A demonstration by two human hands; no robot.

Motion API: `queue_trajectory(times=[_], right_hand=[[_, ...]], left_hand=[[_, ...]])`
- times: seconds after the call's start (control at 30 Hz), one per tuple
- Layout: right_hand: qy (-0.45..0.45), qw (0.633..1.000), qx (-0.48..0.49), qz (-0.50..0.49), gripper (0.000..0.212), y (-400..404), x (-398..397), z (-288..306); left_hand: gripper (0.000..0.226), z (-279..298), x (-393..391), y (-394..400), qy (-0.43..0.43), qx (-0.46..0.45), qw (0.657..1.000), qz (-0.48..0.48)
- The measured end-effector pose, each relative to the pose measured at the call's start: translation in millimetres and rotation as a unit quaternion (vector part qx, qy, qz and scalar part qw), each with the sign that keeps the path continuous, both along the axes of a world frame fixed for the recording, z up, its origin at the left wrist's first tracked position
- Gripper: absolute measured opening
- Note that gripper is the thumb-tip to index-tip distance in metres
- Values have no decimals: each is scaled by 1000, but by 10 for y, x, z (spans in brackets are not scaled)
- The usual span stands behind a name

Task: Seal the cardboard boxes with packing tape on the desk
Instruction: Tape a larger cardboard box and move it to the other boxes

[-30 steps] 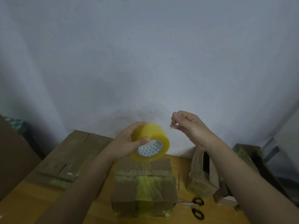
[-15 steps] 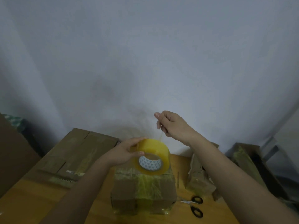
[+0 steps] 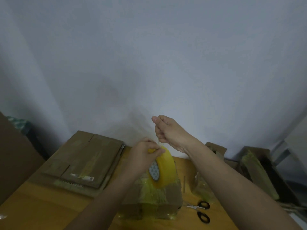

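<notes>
Gripping the yellow tape roll [image 3: 163, 165] with left hand [image 3: 146, 154] just above the taped cardboard box [image 3: 172, 195]; right hand [image 3: 169, 131] curled above roll, seemingly pinching a thin tape strand. Scissors [image 3: 201, 211] right of box.

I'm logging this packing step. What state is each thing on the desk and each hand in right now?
Tape roll: held on edge above the small box.
Left hand: grips the roll.
Right hand: raised, fingers pinched, seemingly on the tape end.
Small box: closed, taped over.
Flat cardboard: folded flat, stacked.
Scissors: lying on the desk.
</notes>
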State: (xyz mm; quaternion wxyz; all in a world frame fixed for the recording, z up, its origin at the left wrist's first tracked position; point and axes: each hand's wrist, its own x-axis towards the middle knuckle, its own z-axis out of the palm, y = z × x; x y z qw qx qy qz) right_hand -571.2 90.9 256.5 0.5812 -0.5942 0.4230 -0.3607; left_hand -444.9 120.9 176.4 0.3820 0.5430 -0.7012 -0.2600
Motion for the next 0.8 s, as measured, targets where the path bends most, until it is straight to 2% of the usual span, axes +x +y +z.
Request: queue_trajectory(times=[0.07,0.13,0.17,0.23,0.27,0.33,0.4,0.57,0.67,0.73,0.8], right_hand=[[13,999,-35,-24,36,8,-105,17],[66,991,-90,-77,25,39,-275,-35],[85,987,-90,-103,30,68,-358,-101],[91,986,-48,-130,63,158,-495,-332],[87,989,-20,-118,71,232,-523,-466],[87,994,16,-57,65,387,-500,-710],[75,997,28,-19,63,452,-472,-928],[64,992,-91,-51,52,470,-407,-921],[203,970,-133,-35,83,429,-423,-783],[257,959,-122,-8,72,375,-443,-721],[309,945,-107,22,80,361,-398,-649]], left_hand=[[21,39,-56,-26,-4,-26,999,34],[25,68,-47,-69,28,-8,998,62],[27,83,-31,-87,46,1,996,79],[37,105,-5,-131,70,12,993,99],[43,129,-7,-147,70,19,992,106],[43,212,-48,-171,75,25,990,116],[31,317,-100,-190,92,34,988,122],[17,454,-39,-263,99,34,985,140],[14,549,24,-251,106,37,985,135],[14,593,5,-213,105,47,988,107],[19,589,-5,-191,93,46,990,91]])
